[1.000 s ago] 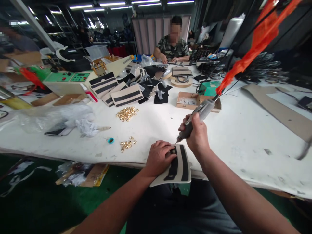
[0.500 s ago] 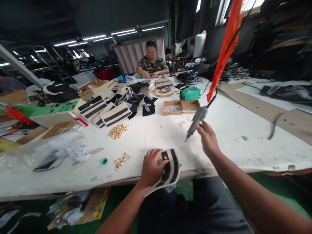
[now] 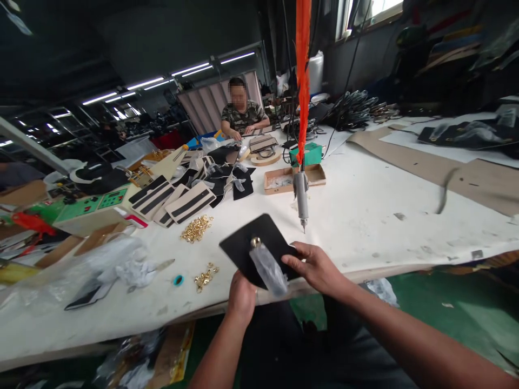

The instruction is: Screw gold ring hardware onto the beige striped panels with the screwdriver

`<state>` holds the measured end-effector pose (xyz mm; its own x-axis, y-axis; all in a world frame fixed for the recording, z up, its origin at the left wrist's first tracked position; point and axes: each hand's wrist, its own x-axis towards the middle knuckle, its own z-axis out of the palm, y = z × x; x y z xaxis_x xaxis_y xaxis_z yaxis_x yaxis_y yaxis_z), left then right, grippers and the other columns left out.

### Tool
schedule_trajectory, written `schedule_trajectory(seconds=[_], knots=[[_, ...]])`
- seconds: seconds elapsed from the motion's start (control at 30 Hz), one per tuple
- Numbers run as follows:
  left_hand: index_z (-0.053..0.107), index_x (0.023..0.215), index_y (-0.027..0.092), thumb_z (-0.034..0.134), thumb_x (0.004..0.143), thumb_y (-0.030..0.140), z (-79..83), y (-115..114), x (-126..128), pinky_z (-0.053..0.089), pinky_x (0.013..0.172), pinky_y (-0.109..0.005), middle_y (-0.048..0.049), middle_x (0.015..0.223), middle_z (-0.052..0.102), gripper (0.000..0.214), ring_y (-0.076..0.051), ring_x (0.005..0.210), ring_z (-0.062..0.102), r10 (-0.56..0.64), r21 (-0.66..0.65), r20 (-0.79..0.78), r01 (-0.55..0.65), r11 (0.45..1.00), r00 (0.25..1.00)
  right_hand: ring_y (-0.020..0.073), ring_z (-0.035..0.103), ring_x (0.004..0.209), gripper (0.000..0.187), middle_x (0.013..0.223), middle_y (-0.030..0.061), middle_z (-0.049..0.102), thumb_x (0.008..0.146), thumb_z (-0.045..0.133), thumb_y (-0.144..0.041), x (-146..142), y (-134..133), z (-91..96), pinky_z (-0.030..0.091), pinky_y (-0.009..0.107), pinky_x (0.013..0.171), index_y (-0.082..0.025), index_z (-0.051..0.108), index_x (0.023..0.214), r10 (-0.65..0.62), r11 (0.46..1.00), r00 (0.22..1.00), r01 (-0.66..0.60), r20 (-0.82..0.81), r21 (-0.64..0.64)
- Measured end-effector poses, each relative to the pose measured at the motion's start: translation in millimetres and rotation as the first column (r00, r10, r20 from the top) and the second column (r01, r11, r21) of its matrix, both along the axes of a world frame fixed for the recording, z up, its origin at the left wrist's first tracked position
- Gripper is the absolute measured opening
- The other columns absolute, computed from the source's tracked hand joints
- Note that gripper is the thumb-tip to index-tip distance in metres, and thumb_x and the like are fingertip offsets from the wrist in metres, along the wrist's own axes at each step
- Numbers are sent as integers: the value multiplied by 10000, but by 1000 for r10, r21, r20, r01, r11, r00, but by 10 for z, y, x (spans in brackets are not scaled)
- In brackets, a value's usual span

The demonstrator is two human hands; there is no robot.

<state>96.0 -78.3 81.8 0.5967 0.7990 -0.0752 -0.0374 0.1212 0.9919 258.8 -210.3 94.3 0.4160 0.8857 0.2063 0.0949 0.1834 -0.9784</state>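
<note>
Both hands hold a black flat panel point(image 3: 239, 243), tilted over the table's front edge. A gold metal fitting point(image 3: 255, 242) sits on its face, with a clear plastic wrap point(image 3: 268, 267) hanging from it. My left hand point(image 3: 242, 297) is closed on the panel's lower left edge, its fingertips partly hidden behind. My right hand point(image 3: 314, 265) pinches the right corner between thumb and fingers. Just beyond that hand, a grey electric screwdriver point(image 3: 301, 197) hangs upright from an orange strip point(image 3: 303, 81), touched by neither hand.
Gold fittings lie in a larger pile point(image 3: 196, 228) and a smaller pile point(image 3: 206, 276), near a blue tape roll point(image 3: 178, 280). Striped panels point(image 3: 190, 202) are stacked behind. Cardboard trays point(image 3: 279, 181) and a green box point(image 3: 311, 153) stand farther back. A co-worker point(image 3: 245, 112) sits across the table.
The panel has been turned from its striped side to its black side. My right hand has left the screwdriver and taken the panel's corner. The screwdriver now hangs straight.
</note>
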Motion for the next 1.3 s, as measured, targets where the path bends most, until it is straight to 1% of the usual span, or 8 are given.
schedule_trajectory(seconds=[0.1, 0.2, 0.3, 0.4, 0.5, 0.67, 1.07, 1.3], knots=[[689, 1349, 138, 394, 943, 842, 136, -230, -31, 441, 1205, -518, -185, 1340, 707, 865, -345, 1409, 565, -61, -298, 225, 128, 946, 972, 167, 623, 729, 424, 855, 29, 690, 900, 754, -565, 23, 99, 103, 491, 285, 653, -156, 658, 956, -4, 996, 945, -24, -327, -82], [691, 1351, 135, 713, 871, 691, 178, -388, 11, 476, 1172, -516, -177, 1296, 734, 735, -362, 1318, 638, -14, -440, 283, 143, 887, 959, 204, 654, 744, 482, 884, 58, 706, 875, 753, -593, 35, 195, 50, 522, 329, 669, -147, 661, 1034, -28, 988, 903, -38, -428, -147], [723, 1286, 116, 885, 781, 460, 137, -428, 84, 539, 1083, -491, -167, 1177, 776, 632, -353, 1187, 709, 58, -434, 145, 11, 901, 988, 246, 674, 908, 524, 1083, 100, 702, 883, 743, -564, 27, 188, -82, 548, 382, 770, -168, 647, 1211, -216, 968, 957, 183, -193, -171], [740, 1237, 101, 853, 795, 525, 76, -394, 133, 571, 997, -454, -171, 1145, 778, 622, -339, 1110, 728, 130, -382, 85, -88, 920, 988, 246, 639, 1042, 457, 1174, 103, 662, 906, 758, -461, -40, 53, -195, 526, 405, 889, -206, 644, 1268, -438, 895, 869, 447, 229, 14], [749, 1191, 114, 803, 829, 576, 30, -362, 157, 558, 959, -374, -151, 1187, 766, 589, -295, 1101, 715, 189, -287, 47, -168, 943, 981, 215, 631, 968, 203, 1028, 64, 676, 940, 756, -380, -176, -74, -269, 494, 380, 865, -232, 704, 1069, -329, 942, 806, 313, 491, 117], [752, 1145, 136, 734, 883, 608, -51, -367, 142, 533, 909, -302, -111, 1136, 771, 540, -249, 1049, 694, 194, -151, -39, -198, 968, 980, 213, 623, 890, 127, 923, 29, 686, 898, 796, -295, -342, -31, -368, 437, 377, 808, -230, 689, 917, -230, 961, 765, 276, 601, 18], [755, 924, 139, 733, 658, 863, -166, -118, 62, 553, 937, -409, -157, 980, 780, 772, -390, 1102, 688, 250, -55, -201, -266, 962, 947, 182, 639, 755, 113, 835, 12, 692, 1016, 643, -351, -202, 212, -531, 402, 323, 695, -250, 688, 992, -244, 968, 584, 97, 774, 231], [769, 893, 156, 810, 608, 812, -239, -64, 26, 571, 909, -468, -139, 902, 772, 716, -399, 1017, 713, 257, -67, -177, -272, 960, 950, 192, 660, 774, 192, 842, 34, 700, 1046, 567, -360, -209, 202, -544, 440, 317, 695, -252, 711, 980, -166, 980, 649, 27, 743, 195]])
